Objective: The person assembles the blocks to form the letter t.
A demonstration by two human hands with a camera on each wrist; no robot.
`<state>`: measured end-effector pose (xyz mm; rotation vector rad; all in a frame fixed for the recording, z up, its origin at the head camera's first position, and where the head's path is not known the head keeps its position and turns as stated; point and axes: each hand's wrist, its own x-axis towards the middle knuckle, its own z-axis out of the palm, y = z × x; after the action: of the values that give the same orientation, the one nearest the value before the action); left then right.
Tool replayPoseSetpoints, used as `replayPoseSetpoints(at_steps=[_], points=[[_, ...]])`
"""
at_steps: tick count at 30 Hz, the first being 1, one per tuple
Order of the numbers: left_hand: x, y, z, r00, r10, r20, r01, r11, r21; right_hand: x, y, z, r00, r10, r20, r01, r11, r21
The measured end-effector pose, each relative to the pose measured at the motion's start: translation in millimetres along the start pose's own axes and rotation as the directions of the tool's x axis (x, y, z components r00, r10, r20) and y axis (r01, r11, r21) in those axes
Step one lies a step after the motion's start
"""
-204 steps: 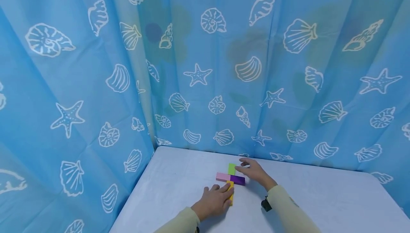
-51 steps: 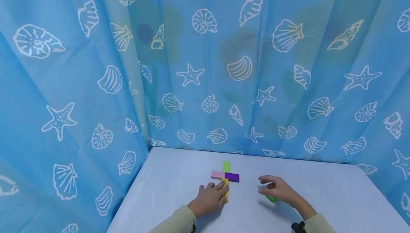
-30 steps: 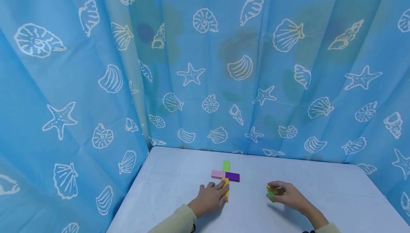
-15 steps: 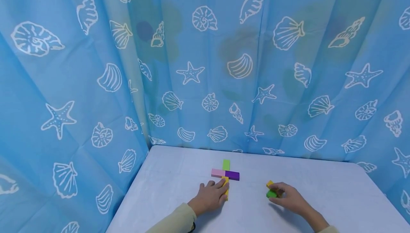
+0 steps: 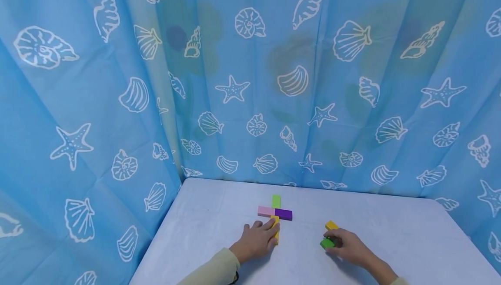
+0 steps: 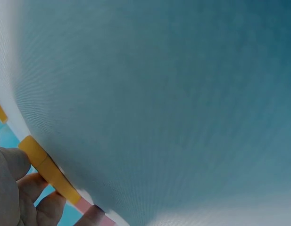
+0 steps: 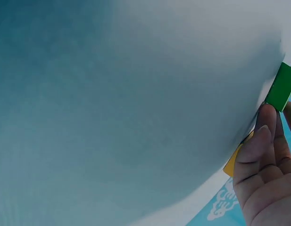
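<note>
On the white table, a light green block (image 5: 276, 201), a pink block (image 5: 266, 211), a purple block (image 5: 283, 214) and yellow pieces (image 5: 276, 235) form a cross. My left hand (image 5: 255, 242) rests over the yellow arm, its fingers spread and partly covering it. In the left wrist view, two yellow blocks (image 6: 51, 170) lie end to end, fingertips along their side. To the right, my right hand (image 5: 349, 246) pinches a green block (image 5: 327, 243) between thumb and fingers. Another yellow block (image 5: 331, 225) lies just behind that hand.
The white tabletop (image 5: 395, 219) extends around the blocks. A blue curtain (image 5: 250, 102) with white shells and starfish hangs along its back and left side.
My right hand has left the cross, moved right and taken the green block. The green block has shifted forward-left, apart from the loose yellow one. My left hand stays on the yellow arm.
</note>
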<state>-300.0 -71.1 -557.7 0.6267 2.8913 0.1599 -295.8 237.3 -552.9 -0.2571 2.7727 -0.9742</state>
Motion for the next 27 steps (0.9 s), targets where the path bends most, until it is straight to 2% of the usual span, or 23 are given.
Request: replayPoseSetpoints(at_steps=[7,18,27], points=[[0.3,0.0,-1.7,1.0,-0.002,0.016,0.002,1.0,-0.005,-0.5,4.6,-0.9,0.995,-0.093,0.043,0.092,0.996,0.015],[0.0,-0.1,-0.5,1.0,-0.006,0.008,0.006,1.0,-0.006,-2.1,1.4,0.1,0.994,-0.08,0.078,0.074,0.995,0.071],[-1.6,-1.0,-0.9,1.0,0.017,-0.016,-0.017,1.0,-0.001,-2.5,-2.6,0.4,0.995,-0.046,0.084,0.041,0.997,0.062]])
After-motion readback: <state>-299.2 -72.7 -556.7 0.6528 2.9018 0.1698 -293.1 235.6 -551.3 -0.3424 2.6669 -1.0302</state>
